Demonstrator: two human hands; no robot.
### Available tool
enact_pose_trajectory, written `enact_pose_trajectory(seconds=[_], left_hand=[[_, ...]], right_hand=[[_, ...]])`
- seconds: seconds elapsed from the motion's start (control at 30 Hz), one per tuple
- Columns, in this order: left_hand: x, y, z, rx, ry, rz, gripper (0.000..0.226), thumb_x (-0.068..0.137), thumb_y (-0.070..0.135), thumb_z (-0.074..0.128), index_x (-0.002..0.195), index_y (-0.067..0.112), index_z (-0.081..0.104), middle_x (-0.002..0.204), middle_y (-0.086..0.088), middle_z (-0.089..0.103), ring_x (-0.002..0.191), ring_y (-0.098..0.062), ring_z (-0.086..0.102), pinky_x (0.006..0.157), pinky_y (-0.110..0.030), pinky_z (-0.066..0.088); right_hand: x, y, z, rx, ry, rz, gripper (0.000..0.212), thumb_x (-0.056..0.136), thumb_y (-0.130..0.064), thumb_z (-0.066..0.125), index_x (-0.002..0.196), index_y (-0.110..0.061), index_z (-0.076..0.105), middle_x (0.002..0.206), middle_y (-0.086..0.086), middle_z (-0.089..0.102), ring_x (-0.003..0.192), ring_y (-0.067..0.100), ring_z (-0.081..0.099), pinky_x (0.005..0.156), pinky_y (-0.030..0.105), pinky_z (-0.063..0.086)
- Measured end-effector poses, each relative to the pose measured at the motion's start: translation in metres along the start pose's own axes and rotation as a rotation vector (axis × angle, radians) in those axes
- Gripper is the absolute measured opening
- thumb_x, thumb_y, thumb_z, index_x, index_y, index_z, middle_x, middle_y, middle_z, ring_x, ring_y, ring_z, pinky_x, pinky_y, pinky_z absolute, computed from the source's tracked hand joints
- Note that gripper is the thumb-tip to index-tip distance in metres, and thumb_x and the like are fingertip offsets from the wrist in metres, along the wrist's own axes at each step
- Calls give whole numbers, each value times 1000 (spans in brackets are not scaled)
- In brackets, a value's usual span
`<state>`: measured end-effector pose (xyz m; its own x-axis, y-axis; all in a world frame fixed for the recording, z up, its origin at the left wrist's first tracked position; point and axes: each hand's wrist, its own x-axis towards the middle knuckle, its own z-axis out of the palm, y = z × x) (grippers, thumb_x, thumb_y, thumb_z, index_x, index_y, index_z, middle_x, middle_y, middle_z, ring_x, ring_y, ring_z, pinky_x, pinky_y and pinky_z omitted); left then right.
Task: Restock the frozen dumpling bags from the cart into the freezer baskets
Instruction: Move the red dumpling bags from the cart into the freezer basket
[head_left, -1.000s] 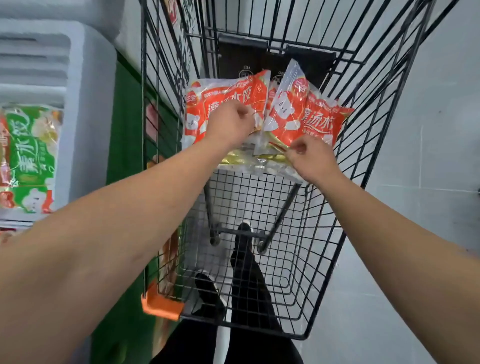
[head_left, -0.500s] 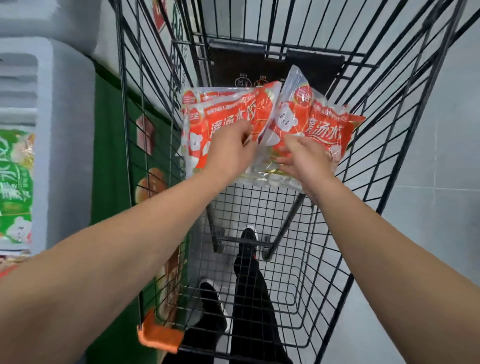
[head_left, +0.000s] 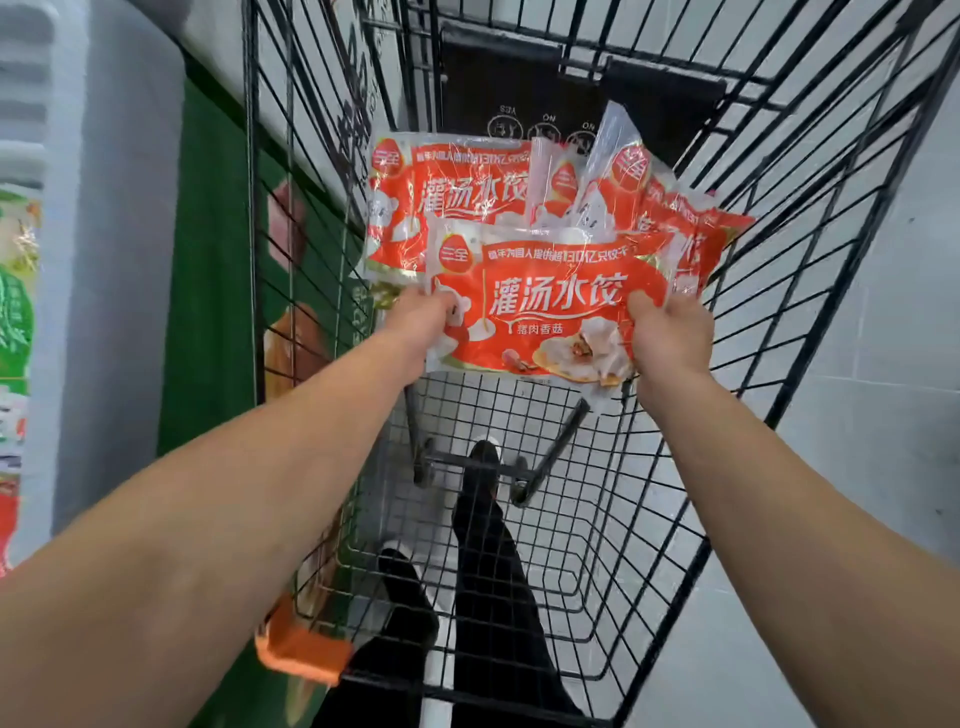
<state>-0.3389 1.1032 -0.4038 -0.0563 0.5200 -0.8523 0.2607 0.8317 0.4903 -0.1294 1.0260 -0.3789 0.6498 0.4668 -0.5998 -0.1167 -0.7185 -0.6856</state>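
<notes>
**Pickup step: orange dumpling bags lifted over the cart**

Left edge: white chest freezer (head_left: 104, 260), green printed packs inside, basket detail unclear. Black wire shopping cart (head_left: 753, 415), orange corner bumper. Left hand (head_left: 421, 322) and right hand (head_left: 667, 338), well apart, each clamp a side edge of the front glossy orange plastic dumpling bag (head_left: 550, 312); further orange bags (head_left: 452, 197) fan out behind it. Judged next: carry the bundle leftward into a freezer basket without slippage. Print: 三全 logo, 灌汤水饺, 猪肉香菇.
</notes>
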Motion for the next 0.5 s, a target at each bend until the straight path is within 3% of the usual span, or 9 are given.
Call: enact_pose_trajectory(seconds=[0.1,0.23,0.37,0.5], left_hand=[[-10,-15,9,-139,-116,-16,10,97,10,58,100,14,66,103,-7,75,95,-25,73,78,-38,61],[-40,-50,-5,-231,-139,15,9,99,12,59,102,13,67,104,-9,76,92,-25,75,80,-42,61],[-85,-81,-38,-240,-101,43,13,99,13,59,106,11,70,106,-9,76,95,-25,75,89,-49,58],[-143,-104,-89,-313,-25,109,15,100,19,58,104,11,71,103,-8,77,96,-28,74,93,-52,56]], right_hand=[[4,7,-11,60,27,37,13,91,-21,59,85,-22,69,90,-7,75,87,17,72,89,40,58],[-15,14,-20,-32,14,-6,14,85,-29,60,90,-21,72,91,-6,75,86,18,72,87,42,59],[-58,13,-19,-104,-85,-65,20,83,-34,60,95,-24,73,93,-6,75,88,18,71,89,43,58],[-122,-1,-9,-98,-183,-107,14,95,-22,59,86,-19,70,87,-5,74,81,15,72,82,37,59]])
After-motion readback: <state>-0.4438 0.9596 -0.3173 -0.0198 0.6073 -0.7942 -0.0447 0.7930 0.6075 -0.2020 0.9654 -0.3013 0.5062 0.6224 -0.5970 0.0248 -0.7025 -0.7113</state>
